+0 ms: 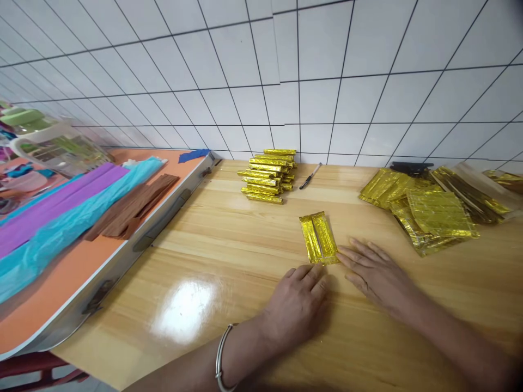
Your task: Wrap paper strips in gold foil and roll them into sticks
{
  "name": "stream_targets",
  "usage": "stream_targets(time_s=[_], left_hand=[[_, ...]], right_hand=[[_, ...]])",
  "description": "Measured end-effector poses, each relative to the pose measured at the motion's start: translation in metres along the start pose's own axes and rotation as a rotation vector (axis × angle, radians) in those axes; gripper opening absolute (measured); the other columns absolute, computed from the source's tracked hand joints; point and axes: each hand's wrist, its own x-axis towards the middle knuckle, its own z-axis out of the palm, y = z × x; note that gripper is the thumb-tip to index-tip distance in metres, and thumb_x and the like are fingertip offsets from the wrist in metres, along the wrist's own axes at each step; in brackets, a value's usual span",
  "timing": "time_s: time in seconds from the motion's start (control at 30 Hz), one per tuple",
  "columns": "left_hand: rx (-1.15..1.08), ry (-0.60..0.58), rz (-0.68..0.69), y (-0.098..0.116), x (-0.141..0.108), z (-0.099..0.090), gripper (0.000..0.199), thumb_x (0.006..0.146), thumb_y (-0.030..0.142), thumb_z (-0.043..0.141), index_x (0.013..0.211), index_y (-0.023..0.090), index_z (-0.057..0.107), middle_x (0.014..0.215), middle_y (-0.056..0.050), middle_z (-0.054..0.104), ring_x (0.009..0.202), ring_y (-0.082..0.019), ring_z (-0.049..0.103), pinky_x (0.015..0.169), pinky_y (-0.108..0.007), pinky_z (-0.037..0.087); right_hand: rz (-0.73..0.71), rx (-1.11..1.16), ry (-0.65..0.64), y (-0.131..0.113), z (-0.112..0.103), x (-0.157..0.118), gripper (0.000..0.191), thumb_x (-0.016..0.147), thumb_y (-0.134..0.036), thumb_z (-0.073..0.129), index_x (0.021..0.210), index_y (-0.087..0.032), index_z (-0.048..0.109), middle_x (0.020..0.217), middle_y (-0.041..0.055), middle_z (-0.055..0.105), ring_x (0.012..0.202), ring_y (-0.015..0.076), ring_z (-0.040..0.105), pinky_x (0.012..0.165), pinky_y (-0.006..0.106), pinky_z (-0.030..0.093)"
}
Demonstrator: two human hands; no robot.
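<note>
A flat gold foil piece [319, 238] with a lengthwise slit or seam lies on the wooden table in front of me. My left hand [300, 296], a bangle on its wrist, rests at the near edge of the foil with its fingers curled; what they hold, if anything, is hidden. Just right of the foil, my right hand [373, 272] lies with fingers stretched out, fingertips at the lower right corner. Beyond the foil stands a stack of rolled gold tubes [267, 177]. Flat gold foil packets [443, 212] are piled at the right.
A pen [311, 176] lies near the tiled wall [318, 103]. To the left, an orange table [81, 267] with a metal rim bears purple, turquoise and brown crepe paper [134, 207] and a clear jug [61, 144]. A black object [412, 168] sits behind the packets.
</note>
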Motion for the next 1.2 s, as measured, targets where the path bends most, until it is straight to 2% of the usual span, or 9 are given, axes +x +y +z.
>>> stream_targets(time_s=[0.23, 0.37, 0.5, 0.63, 0.67, 0.73, 0.87, 1.0, 1.2], left_hand=[[-0.097, 0.012, 0.012, 0.027, 0.012, 0.001, 0.028, 0.080, 0.028, 0.052, 0.103, 0.013, 0.052, 0.133, -0.017, 0.038, 0.119, -0.031, 0.040, 0.097, -0.045, 0.039], [-0.326, 0.040, 0.066, 0.024, 0.015, -0.003, 0.028, 0.078, 0.028, 0.055, 0.101, 0.012, 0.052, 0.129, -0.017, 0.043, 0.115, -0.026, 0.047, 0.095, -0.036, 0.043], [-0.526, 0.252, 0.115, -0.014, -0.001, -0.005, 0.023, 0.087, 0.014, 0.038, 0.104, 0.016, 0.053, 0.119, -0.010, 0.055, 0.111, -0.015, 0.052, 0.094, -0.026, 0.044], [-0.417, 0.606, -0.139, -0.086, -0.009, -0.005, 0.026, 0.092, 0.017, 0.033, 0.108, 0.020, 0.053, 0.112, -0.008, 0.060, 0.106, -0.015, 0.056, 0.091, -0.030, 0.046], [-0.360, 0.594, -0.148, -0.103, -0.007, -0.004, 0.028, 0.092, 0.018, 0.032, 0.113, 0.021, 0.052, 0.117, -0.008, 0.058, 0.109, -0.016, 0.054, 0.093, -0.032, 0.044], [-0.209, 0.428, -0.054, -0.129, 0.002, -0.003, 0.035, 0.092, 0.021, 0.033, 0.126, 0.022, 0.044, 0.131, -0.008, 0.049, 0.121, -0.018, 0.045, 0.099, -0.036, 0.038], [0.006, 0.151, 0.116, -0.144, 0.020, -0.002, 0.045, 0.093, 0.027, 0.034, 0.137, 0.025, 0.029, 0.142, -0.005, 0.033, 0.132, -0.019, 0.028, 0.104, -0.039, 0.029], [0.081, 0.094, 0.125, -0.138, 0.022, -0.004, 0.045, 0.093, 0.029, 0.031, 0.138, 0.024, 0.027, 0.144, -0.005, 0.030, 0.133, -0.018, 0.025, 0.105, -0.039, 0.023], [0.100, 0.147, 0.040, -0.121, 0.024, 0.003, 0.043, 0.093, 0.026, 0.032, 0.135, 0.022, 0.033, 0.141, -0.007, 0.035, 0.133, -0.018, 0.027, 0.104, -0.039, 0.025]], right_hand=[[0.131, 0.032, 0.016, -0.004, 0.002, 0.026, 0.049, 0.092, -0.039, 0.029, 0.130, -0.011, 0.045, 0.137, 0.0095, 0.042, 0.132, 0.0245, 0.025, 0.104, 0.044, 0.030], [0.147, 0.058, 0.047, -0.001, 0.011, 0.034, 0.047, 0.093, -0.035, 0.026, 0.131, -0.012, 0.043, 0.138, 0.0094, 0.041, 0.131, 0.0221, 0.029, 0.105, 0.042, 0.031], [0.148, 0.027, 0.075, 0.003, 0.021, 0.037, 0.048, 0.092, -0.034, 0.030, 0.133, -0.012, 0.040, 0.140, 0.0105, 0.037, 0.131, 0.0238, 0.028, 0.105, 0.044, 0.030], [0.136, 0.005, 0.073, 0.004, 0.026, 0.038, 0.049, 0.091, -0.034, 0.032, 0.135, -0.013, 0.037, 0.142, 0.0097, 0.035, 0.132, 0.0233, 0.026, 0.106, 0.043, 0.028], [0.129, 0.001, 0.068, 0.005, 0.026, 0.038, 0.049, 0.091, -0.034, 0.032, 0.135, -0.013, 0.036, 0.142, 0.0098, 0.034, 0.132, 0.0232, 0.026, 0.106, 0.043, 0.028], [0.118, -0.008, 0.055, 0.006, 0.027, 0.040, 0.050, 0.091, -0.034, 0.032, 0.135, -0.012, 0.036, 0.142, 0.0103, 0.033, 0.133, 0.0231, 0.025, 0.107, 0.043, 0.027], [0.103, -0.002, 0.039, 0.010, 0.028, 0.044, 0.050, 0.091, -0.033, 0.032, 0.136, -0.011, 0.035, 0.143, 0.0108, 0.032, 0.133, 0.0225, 0.024, 0.107, 0.042, 0.027], [0.078, 0.043, 0.043, 0.012, 0.025, 0.047, 0.051, 0.090, -0.032, 0.033, 0.137, -0.013, 0.032, 0.143, 0.0106, 0.032, 0.133, 0.0228, 0.025, 0.107, 0.044, 0.028], [0.179, 0.088, 0.129, -0.011, 0.015, 0.037, 0.056, 0.091, -0.033, 0.033, 0.141, -0.011, 0.020, 0.147, 0.0122, 0.022, 0.134, 0.0247, 0.021, 0.108, 0.043, 0.028]])
